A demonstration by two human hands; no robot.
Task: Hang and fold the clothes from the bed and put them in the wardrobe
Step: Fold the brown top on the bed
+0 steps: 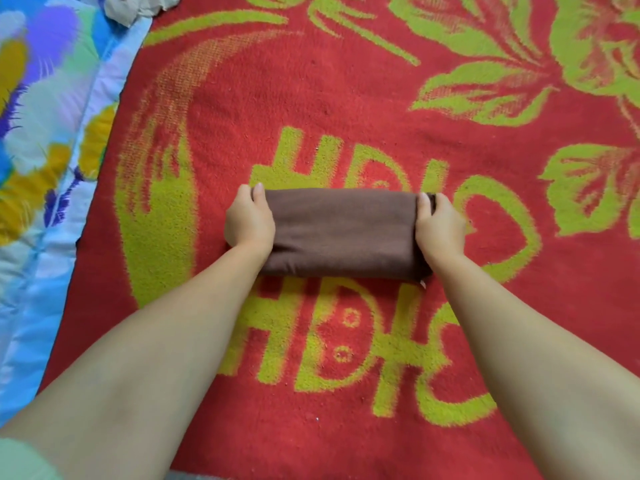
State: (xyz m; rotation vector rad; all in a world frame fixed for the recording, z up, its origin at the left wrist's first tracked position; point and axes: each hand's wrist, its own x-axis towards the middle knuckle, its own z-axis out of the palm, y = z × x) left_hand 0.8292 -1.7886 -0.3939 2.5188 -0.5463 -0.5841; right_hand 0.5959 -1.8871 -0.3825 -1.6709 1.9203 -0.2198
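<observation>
A brown garment (pixel 343 233), folded into a compact wide rectangle, lies in the middle of the bed on a red blanket (pixel 277 98) with yellow-green flowers and letters. My left hand (pixel 249 220) grips its left end, thumb on top and fingers curled around the edge. My right hand (pixel 438 225) grips the right end the same way. A small white tag shows at the garment's near right corner.
A quilt (pixel 45 133) with blue, purple and yellow flowers lies along the left side of the bed. A beige piece of cloth (pixel 138 6) pokes in at the top left. The wardrobe is out of view.
</observation>
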